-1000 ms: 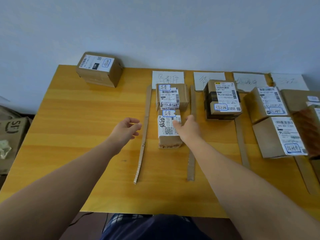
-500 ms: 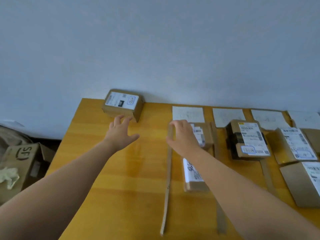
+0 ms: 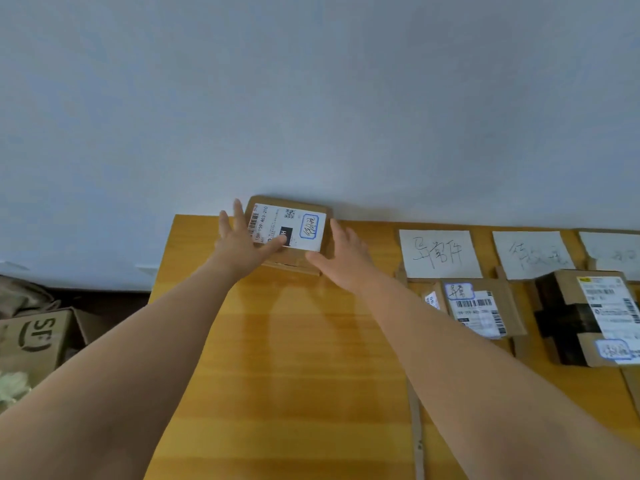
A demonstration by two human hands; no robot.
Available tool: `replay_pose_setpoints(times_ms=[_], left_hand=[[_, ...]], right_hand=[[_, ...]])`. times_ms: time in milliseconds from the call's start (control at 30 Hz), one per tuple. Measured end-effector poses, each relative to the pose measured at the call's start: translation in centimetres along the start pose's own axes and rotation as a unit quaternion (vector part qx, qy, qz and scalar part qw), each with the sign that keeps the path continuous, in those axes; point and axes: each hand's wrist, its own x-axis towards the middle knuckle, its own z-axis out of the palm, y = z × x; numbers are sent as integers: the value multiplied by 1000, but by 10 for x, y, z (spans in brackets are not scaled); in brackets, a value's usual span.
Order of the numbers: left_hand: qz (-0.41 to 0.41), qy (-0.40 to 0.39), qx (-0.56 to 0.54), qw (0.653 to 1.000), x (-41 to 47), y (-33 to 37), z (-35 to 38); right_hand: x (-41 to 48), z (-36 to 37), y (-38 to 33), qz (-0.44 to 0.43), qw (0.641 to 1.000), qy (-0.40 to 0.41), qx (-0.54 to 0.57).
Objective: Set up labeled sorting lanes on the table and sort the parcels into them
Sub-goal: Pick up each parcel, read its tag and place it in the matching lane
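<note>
Cardboard parcel (image 3: pixel 289 233) sits at the desk's (image 3: pixel 301 358) far left corner. Both hands have left the first lane: left hand (image 3: pixel 242 245) splayed on it, right hand (image 3: pixel 341 256) open alongside. Not yet gripped; lift follows.

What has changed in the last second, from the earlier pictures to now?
Both hands left the middle lane and reached to the far left corner. The right hand let go of the small parcel there; now it and the left hand close on the unsorted parcel from both sides, which is not lifted yet. That parcel, the lane labels and the sorted parcels stayed in place.
</note>
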Motion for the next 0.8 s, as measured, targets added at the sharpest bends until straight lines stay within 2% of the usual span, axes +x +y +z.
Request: replay_pose_setpoints(times_ms=[67, 133, 200, 333, 400, 500, 567, 633, 700, 800], left_hand=[[-51, -28, -123, 991, 10, -1, -2], [-81, -60, -243, 965, 14, -5, -1], [-84, -71, -322, 940, 11, -10, 0], [-65, -80, -432, 896, 3, -21, 1], [-48, -100, -466, 878, -3, -20, -2], [1, -115, -469, 876, -14, -8, -5], [16, -80, -478, 875, -24, 2, -5], [9, -44, -510, 859, -32, 9, -3], [-1, -32, -535, 844, -45, 20, -1], [19, -32, -530, 847, -71, 39, 1]], right_hand=[[15, -1, -7, 4, 999, -9, 47], [20, -1, -13, 23, 986, -29, 165], [20, 1, -15, 46, 961, -35, 270], [10, 0, -16, 104, 911, -16, 399], [1, 1, -13, 117, 903, -19, 414], [-18, 0, -6, 110, 911, -22, 397], [-33, -4, 2, 104, 909, -22, 403], [-51, -10, 9, 91, 913, -26, 398], [-69, -14, 16, 70, 926, -26, 370], [-94, -25, 30, 38, 940, -12, 338]])
